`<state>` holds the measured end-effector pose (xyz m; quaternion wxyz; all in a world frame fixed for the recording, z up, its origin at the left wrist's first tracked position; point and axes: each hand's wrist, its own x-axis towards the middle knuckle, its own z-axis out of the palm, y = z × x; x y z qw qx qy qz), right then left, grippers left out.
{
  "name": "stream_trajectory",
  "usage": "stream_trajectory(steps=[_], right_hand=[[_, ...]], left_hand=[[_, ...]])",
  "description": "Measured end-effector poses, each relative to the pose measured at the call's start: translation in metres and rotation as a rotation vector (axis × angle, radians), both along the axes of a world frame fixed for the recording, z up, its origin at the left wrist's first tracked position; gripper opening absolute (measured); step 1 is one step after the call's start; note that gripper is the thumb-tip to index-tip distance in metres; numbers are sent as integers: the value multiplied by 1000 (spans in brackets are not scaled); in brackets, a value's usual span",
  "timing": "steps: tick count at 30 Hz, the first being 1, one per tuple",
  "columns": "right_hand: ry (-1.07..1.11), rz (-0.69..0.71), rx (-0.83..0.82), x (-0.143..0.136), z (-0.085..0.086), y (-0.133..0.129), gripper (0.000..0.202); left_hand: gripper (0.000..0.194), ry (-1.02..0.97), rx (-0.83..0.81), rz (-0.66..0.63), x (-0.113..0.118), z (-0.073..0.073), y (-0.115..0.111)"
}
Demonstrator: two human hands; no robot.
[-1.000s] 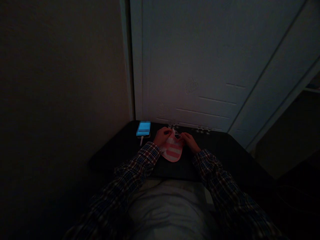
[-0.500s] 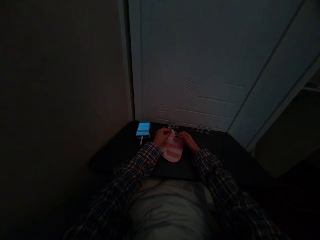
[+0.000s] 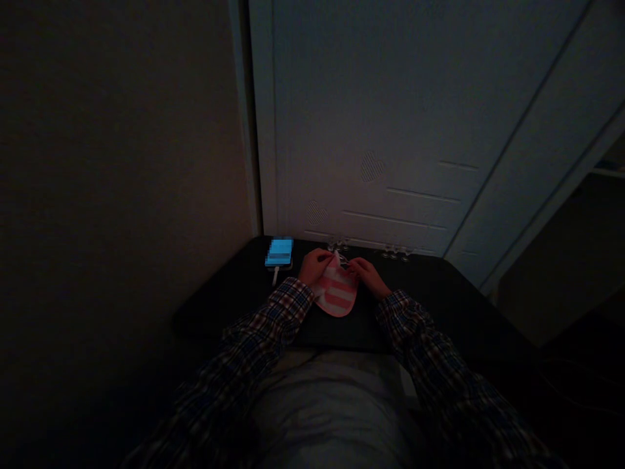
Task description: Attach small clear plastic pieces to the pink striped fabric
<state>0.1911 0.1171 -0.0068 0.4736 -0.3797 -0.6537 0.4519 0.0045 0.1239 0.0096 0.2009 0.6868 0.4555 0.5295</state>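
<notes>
A small pink-and-white striped cloth [image 3: 336, 294] with a rounded lower edge, shaped like a bib, lies over the dark tabletop. At its upper left edge, my left hand [image 3: 314, 265] is closed in a pinch on the fabric. My right hand [image 3: 368, 275] pinches at the upper right edge, its fingertips close together. Between the two hands shows a pale loop or band [image 3: 343, 261], too dark to make out well. The dim light hides the fine detail of both grips.
A lit phone [image 3: 280, 253] with a white cable [image 3: 276, 275] rests to the left on the black table [image 3: 234, 296]. Several small shiny clear pieces [image 3: 394, 254] lie along the back edge, against a white panel [image 3: 332, 117] with embossed hearts. A wall [image 3: 146, 163] stands at left.
Both hands stay at the cloth's top edge. Only the right fingertips appear to have shifted very slightly.
</notes>
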Motion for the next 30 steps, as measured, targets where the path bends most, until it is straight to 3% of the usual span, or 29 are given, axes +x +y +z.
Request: stream_trajectory(steps=[14, 23, 30], right_hand=[[-12, -26, -47, 2, 0, 1, 44], [-31, 0, -61, 2, 2, -1, 48], [-30, 12, -58, 1, 2, -1, 47]], left_hand=[[14, 117, 17, -162, 3, 0, -4], [12, 124, 19, -151, 4, 1, -4], [8, 84, 64, -59, 1, 0, -2]])
